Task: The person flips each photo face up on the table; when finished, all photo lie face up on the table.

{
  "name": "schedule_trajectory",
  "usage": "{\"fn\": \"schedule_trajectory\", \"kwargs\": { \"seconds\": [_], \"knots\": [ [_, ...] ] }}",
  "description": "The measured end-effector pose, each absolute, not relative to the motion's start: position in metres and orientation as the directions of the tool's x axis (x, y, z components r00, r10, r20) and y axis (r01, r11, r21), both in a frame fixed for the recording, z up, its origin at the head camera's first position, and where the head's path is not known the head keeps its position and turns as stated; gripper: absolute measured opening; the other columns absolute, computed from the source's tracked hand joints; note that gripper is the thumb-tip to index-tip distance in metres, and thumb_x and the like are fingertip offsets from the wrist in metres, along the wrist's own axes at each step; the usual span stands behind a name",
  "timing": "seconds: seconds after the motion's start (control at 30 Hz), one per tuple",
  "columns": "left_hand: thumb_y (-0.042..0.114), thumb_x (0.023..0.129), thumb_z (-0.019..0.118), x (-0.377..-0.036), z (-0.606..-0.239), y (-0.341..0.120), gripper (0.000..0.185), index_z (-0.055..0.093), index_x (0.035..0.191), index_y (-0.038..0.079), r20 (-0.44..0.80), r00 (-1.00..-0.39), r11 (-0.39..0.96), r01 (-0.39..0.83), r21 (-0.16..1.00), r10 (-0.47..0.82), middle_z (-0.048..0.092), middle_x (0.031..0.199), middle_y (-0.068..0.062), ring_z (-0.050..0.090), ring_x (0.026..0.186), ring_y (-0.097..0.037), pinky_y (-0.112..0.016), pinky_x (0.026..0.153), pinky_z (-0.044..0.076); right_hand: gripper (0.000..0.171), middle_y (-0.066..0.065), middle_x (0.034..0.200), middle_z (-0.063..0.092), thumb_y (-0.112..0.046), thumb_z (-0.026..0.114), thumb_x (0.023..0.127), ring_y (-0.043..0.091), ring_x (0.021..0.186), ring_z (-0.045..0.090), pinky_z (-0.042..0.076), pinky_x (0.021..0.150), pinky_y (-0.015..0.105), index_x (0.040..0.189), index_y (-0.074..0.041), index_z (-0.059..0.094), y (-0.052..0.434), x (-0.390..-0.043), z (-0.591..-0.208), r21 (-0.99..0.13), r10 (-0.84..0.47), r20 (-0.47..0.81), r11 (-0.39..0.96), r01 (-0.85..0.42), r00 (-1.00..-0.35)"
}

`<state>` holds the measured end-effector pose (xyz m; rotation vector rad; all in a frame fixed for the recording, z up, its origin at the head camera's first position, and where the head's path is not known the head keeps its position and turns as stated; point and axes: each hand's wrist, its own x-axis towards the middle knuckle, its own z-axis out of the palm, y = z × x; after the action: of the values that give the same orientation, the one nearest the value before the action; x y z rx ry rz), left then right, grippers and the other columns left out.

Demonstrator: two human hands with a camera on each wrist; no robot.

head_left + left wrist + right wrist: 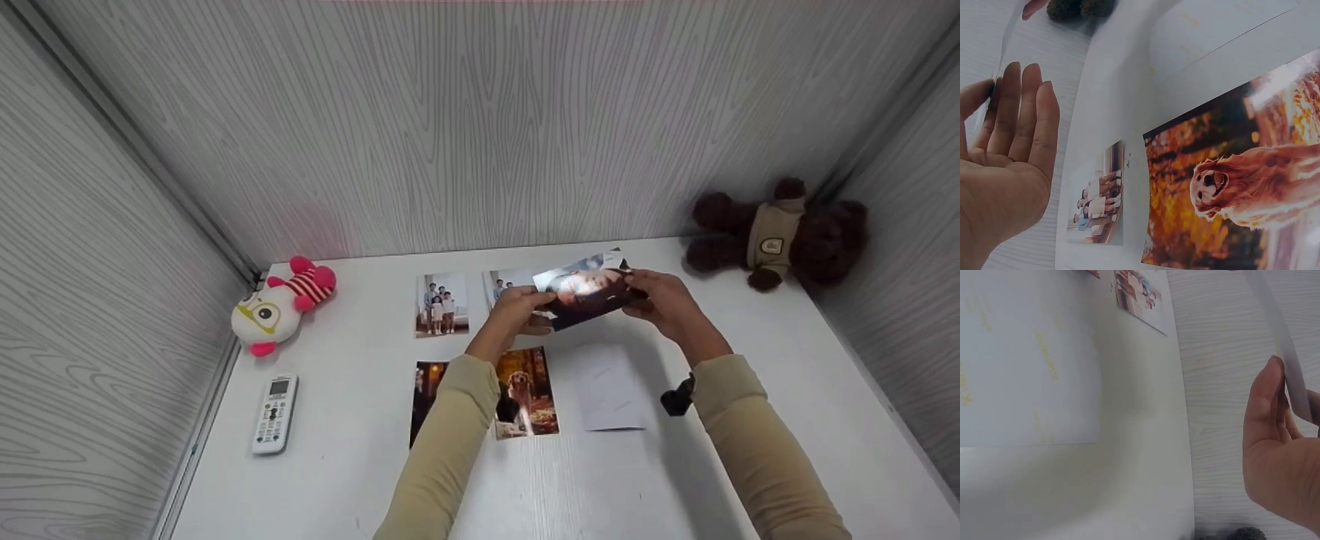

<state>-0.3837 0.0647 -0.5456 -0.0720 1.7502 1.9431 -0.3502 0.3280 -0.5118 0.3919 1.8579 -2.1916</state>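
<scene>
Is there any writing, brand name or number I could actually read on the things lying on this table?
None can be read.
Remote control: display and button markings too small.
Face-down photo: faint yellow back-print, blurred even in the right wrist view.
Brown plush toy: small badge on its vest, illegible.
Held photo, dog photo: no text visible.

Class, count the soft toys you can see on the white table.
2. A white toy with pink striped parts lies at the back left corner; a dark brown bear sits at the back right corner. None seems hidden.
</scene>
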Motion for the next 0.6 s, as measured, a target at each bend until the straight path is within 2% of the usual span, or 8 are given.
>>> {"fn": "schedule_trajectory", "kwargs": {
  "seconds": [0.1, 0.2, 0.4, 0.6],
  "knots": [
    [0.018, 0.097, 0.068, -0.383, -0.545, 0.062, 0.036, 0.062, 0.128, 0.0, -0.381, -0.875, -0.09, -0.423, 0.901, 0.298, 0.069, 0.113, -0.013, 0.07, 0.068, -0.018, -0.038, 0.076, 0.064, 0.032, -0.002, 0.089, 0.066, -0.011, 0.053, 0.105, 0.007, 0.078, 0.068, 0.059, 0.072, 0.023, 0.135, -0.001, 0.048, 0.325, -0.35, -0.512, -0.915, -0.026, -0.361, -0.184, 0.36, -0.932],
    [0.015, 0.098, 0.067, -0.382, -0.543, 0.063, 0.045, 0.057, 0.139, 0.002, -0.41, -0.871, -0.18, -0.464, 0.867, 0.27, 0.07, 0.121, -0.018, 0.074, 0.074, -0.02, -0.034, 0.074, 0.064, 0.027, -0.001, 0.088, 0.068, -0.008, 0.05, 0.105, 0.008, 0.079, 0.069, 0.06, 0.074, 0.024, 0.132, -0.002, 0.048, 0.323, -0.349, -0.511, -0.895, -0.03, -0.373, -0.25, 0.369, -0.927],
    [0.012, 0.098, 0.067, -0.38, -0.54, 0.074, 0.038, 0.06, 0.134, 0.002, -0.399, -0.879, -0.316, -0.469, 0.825, 0.261, 0.072, 0.119, -0.022, 0.077, 0.084, -0.022, -0.032, 0.076, 0.064, 0.016, 0.003, 0.089, 0.071, -0.003, 0.047, 0.105, 0.011, 0.082, 0.07, 0.061, 0.076, 0.026, 0.122, -0.003, 0.047, 0.317, -0.346, -0.511, -0.825, -0.031, -0.379, -0.443, 0.352, -0.925],
    [0.019, 0.102, 0.063, -0.375, -0.54, 0.09, 0.034, 0.06, 0.129, 0.0, -0.367, -0.893, -0.353, -0.442, 0.825, 0.26, 0.068, 0.125, -0.025, 0.075, 0.102, -0.033, -0.038, 0.085, 0.063, 0.008, 0.004, 0.09, 0.071, -0.004, 0.047, 0.105, 0.013, 0.083, 0.072, 0.061, 0.077, 0.028, 0.111, -0.004, 0.051, 0.305, -0.34, -0.523, -0.8, -0.005, -0.375, -0.503, 0.326, -0.927]
  ]
}}
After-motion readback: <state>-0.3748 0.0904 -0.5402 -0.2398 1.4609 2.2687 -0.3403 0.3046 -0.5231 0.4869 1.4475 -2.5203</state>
